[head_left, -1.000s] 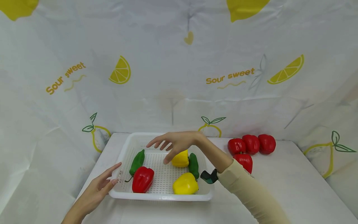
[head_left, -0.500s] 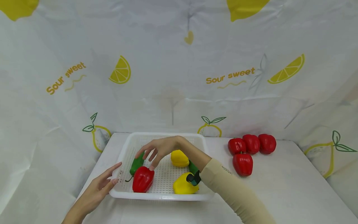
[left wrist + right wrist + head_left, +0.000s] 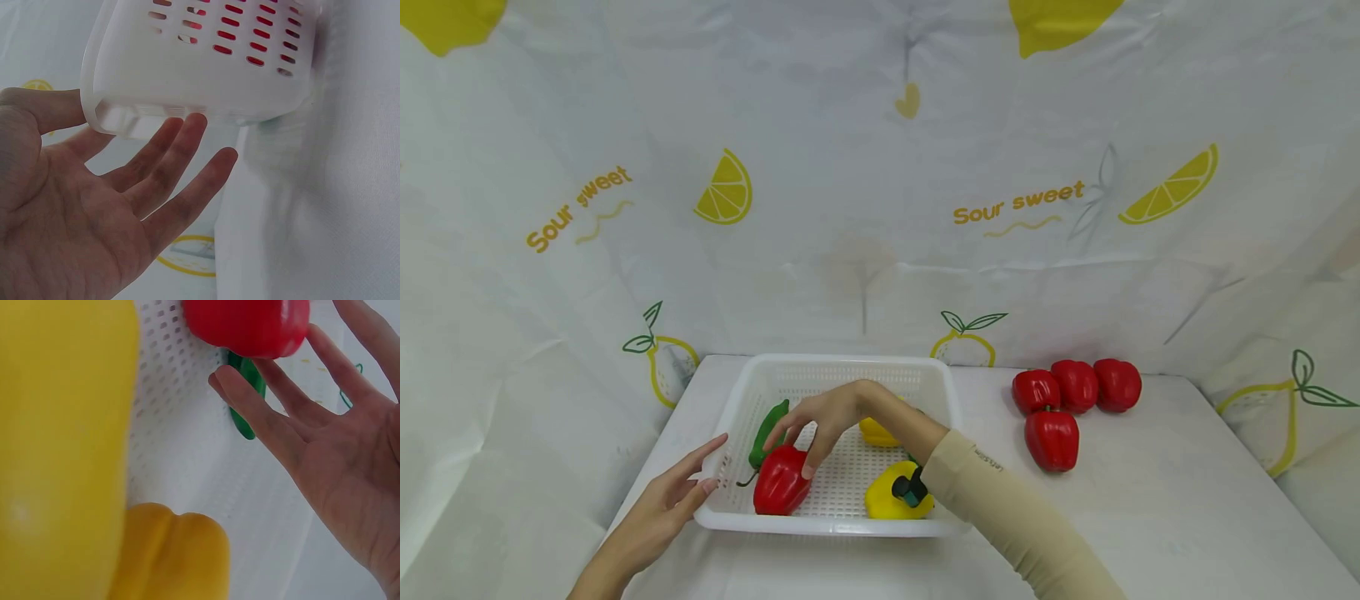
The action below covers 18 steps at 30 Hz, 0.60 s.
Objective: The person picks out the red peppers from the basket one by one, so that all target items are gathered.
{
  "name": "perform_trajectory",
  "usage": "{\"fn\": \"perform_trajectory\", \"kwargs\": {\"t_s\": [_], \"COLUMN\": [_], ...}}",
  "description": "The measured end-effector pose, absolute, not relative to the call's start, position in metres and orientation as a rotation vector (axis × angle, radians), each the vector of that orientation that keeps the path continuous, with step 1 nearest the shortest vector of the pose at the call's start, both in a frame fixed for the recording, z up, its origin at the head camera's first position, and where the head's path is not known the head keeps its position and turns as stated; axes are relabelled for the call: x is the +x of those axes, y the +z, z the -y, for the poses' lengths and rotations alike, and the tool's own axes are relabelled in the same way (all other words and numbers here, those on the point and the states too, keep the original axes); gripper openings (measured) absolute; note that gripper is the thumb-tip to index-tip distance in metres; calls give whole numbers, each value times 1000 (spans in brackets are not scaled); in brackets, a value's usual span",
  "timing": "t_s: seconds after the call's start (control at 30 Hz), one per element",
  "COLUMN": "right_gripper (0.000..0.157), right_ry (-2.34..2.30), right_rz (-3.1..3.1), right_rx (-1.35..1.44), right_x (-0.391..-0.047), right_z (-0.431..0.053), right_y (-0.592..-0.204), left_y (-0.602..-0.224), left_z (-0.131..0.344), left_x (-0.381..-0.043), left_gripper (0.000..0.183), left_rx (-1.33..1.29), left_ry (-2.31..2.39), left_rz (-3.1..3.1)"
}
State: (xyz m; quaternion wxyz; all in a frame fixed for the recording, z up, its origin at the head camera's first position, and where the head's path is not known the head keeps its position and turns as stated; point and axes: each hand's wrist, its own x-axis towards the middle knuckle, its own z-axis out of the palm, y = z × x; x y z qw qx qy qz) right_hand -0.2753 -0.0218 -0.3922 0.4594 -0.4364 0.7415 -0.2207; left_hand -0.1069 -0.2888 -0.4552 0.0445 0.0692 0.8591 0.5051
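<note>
A white perforated plastic basket (image 3: 835, 527) sits on the table. My left hand (image 3: 651, 521) rests at its left rim, thumb and index finger on the edge; in the left wrist view the other fingers (image 3: 181, 206) extend loosely below the rim. My right hand (image 3: 823, 421) reaches into the basket and grips a red bell pepper (image 3: 778, 483), thumb on its right side and fingers at its far side. A green pepper (image 3: 765, 437) lies behind it. Two yellow bell peppers (image 3: 883, 492) lie on the right, with another green pepper mostly hidden under my right forearm.
Several red bell peppers (image 3: 1052, 442) stand grouped on the white table (image 3: 1165, 492), right of the basket. A white cloth (image 3: 850, 208) with lemon prints hangs behind and beside the table.
My right hand has moved left and down from above the basket's middle to the red bell pepper, which has shifted slightly. My left hand stays at the rim.
</note>
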Motion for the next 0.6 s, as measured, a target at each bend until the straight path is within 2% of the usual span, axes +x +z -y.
{"fn": "perform_trajectory", "kwargs": {"t_s": [0.27,0.6], "right_gripper": [71,74], "right_ry": [-594,-585], "right_rz": [-1738,-1753], "right_rx": [-918,-926], "right_x": [-272,-269], "right_z": [22,21], "right_y": [-401,-401], "left_y": [-455,-454], "left_z": [288,288], "left_x": [-107,-106], "left_gripper": [61,62], "left_rx": [186,166], "left_ry": [1535,1531], "left_rz": [-2624,-2611]}}
